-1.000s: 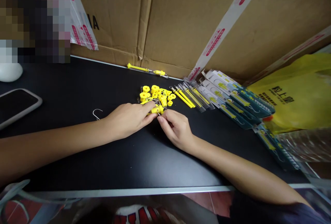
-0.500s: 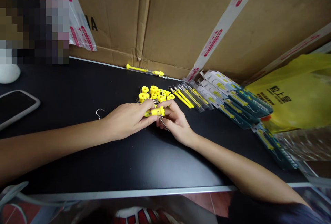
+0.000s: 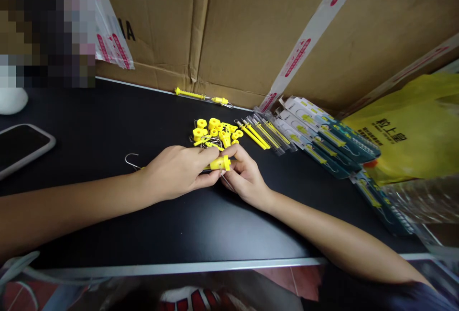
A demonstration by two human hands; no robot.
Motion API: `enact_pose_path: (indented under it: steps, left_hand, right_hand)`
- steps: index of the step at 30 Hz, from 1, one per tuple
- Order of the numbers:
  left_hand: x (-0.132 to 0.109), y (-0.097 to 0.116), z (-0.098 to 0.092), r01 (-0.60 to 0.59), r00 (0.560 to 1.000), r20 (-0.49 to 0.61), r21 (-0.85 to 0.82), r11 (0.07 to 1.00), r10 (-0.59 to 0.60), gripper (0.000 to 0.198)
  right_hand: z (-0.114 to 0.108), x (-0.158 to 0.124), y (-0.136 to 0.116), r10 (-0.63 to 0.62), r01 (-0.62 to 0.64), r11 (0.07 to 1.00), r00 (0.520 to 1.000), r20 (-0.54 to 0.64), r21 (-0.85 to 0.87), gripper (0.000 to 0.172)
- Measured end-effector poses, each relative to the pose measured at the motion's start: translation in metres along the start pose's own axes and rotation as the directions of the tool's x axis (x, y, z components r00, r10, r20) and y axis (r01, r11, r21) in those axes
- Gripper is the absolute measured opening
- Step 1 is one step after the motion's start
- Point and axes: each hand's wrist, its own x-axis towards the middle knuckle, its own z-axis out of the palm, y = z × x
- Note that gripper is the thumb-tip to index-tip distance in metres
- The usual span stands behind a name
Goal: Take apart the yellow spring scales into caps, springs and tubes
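Observation:
My left hand (image 3: 181, 170) is wrapped round a tubular spring scale (image 3: 220, 163), held level just above the black tabletop. Its yellow capped end sticks out between my two hands, and most of the tube is hidden under my left fingers. A bent metal hook (image 3: 132, 159) shows past the wrist side of that hand. My right hand (image 3: 249, 174) is closed at the capped end, its thumb and forefinger pinching a thin wire piece that points down toward me. Just beyond my fingers lies a pile of yellow plastic caps (image 3: 214, 129) with metal hooks and springs among them.
Several clear tubes with yellow rods (image 3: 263, 134) lie right of the pile. Beyond them are packaged spring scales (image 3: 322, 141) and a yellow bag (image 3: 412, 129). One scale (image 3: 193, 94) rests against the cardboard box (image 3: 244, 28). A phone (image 3: 25, 146) lies at the left.
Both hands have come slightly nearer to me, uncovering more of the pile. The hook at the left has shifted left, and the scale's yellow end has moved slightly toward me.

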Motion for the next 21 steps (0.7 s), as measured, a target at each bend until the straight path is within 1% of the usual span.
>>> enact_pose_path:
  steps: [2,6,12,17,19,21]
  left_hand:
    - [-0.0011,0.0009,-0.0002,0.004,1.000,0.000,-0.011,1.000,-0.004,0.026]
    - [-0.0021,0.0007,0.0032,0.005,0.999,-0.034,0.007,1.000,-0.004,0.024]
    - [-0.0007,-0.0032,0.0061,-0.020,1.000,-0.006,0.003,1.000,0.020,0.024]
    - [0.0015,-0.0032,0.0040,0.018,1.000,-0.001,-0.028,0.999,-0.018,0.024]
    - [0.0025,-0.0032,0.0036,0.026,1.000,-0.001,-0.044,0.999,-0.026,0.025]
    - [0.0032,-0.0037,0.0033,0.028,1.000,-0.008,-0.038,0.999,-0.029,0.027]
  right_hand:
    - [0.0006,-0.0006,-0.0018,-0.004,0.004,1.000,1.000,0.013,0.026,0.021]
    - [0.0008,0.0004,-0.0024,0.014,-0.013,0.995,1.000,-0.008,0.103,0.018]
    - [-0.0039,0.0042,0.0036,0.022,-0.022,0.998,1.000,-0.009,0.059,0.020]
    - [-0.0042,0.0074,0.0023,0.055,-0.054,0.992,0.998,-0.005,0.117,0.025]
    - [-0.0047,0.0074,0.0005,0.044,-0.042,0.995,0.999,-0.017,0.092,0.025]
    - [-0.0057,0.0059,-0.0017,0.046,-0.046,0.999,0.999,-0.010,0.022,0.022]
